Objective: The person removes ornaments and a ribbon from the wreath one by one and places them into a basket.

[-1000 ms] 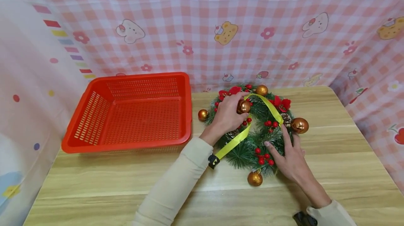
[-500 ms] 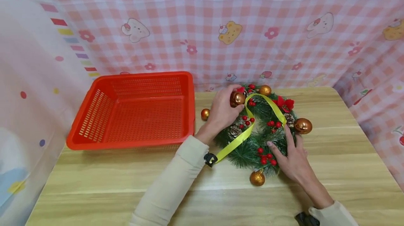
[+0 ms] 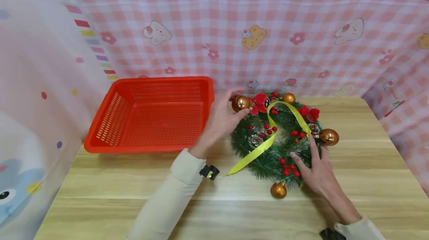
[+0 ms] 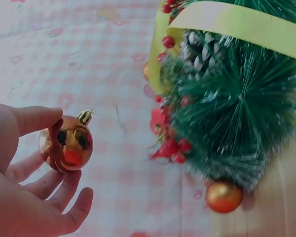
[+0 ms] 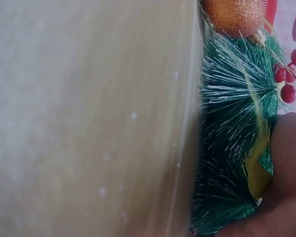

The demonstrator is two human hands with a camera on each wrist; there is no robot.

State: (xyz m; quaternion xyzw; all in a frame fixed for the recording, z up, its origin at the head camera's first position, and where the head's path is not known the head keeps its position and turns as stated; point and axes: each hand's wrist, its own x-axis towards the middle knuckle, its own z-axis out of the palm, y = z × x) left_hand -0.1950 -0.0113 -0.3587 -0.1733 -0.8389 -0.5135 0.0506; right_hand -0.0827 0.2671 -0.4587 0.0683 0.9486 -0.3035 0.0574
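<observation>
My left hand (image 3: 218,122) pinches a shiny copper Christmas ball (image 3: 241,103) between thumb and fingers, at the far left of a green Christmas wreath (image 3: 263,166). In the left wrist view the ball's gold cap and a thin loop of string show, apart from the wreath's needles. On the wreath's right side rests my right hand (image 3: 320,176), thumb and index finger spread and fairly straight over the needles. Its index fingertip touches the yellow ribbon (image 3: 255,154) that loops across the wreath. Another copper ball (image 3: 329,137) lies just beyond that hand.
A red plastic basket (image 3: 149,150) stands left of the wreath. Gold balls, among them a glittery ball (image 3: 278,190) at the front, red berries (image 3: 287,171), pinecones (image 3: 255,141) and red flowers (image 3: 258,104) adorn the wreath. Behind the wooden table (image 3: 234,217) hangs a pink checked cloth (image 3: 234,16).
My left hand has moved left with the copper ball, away from the wreath's middle, uncovering a red flower and a pinecone. The right hand has stayed on the wreath. The head view has shifted slightly.
</observation>
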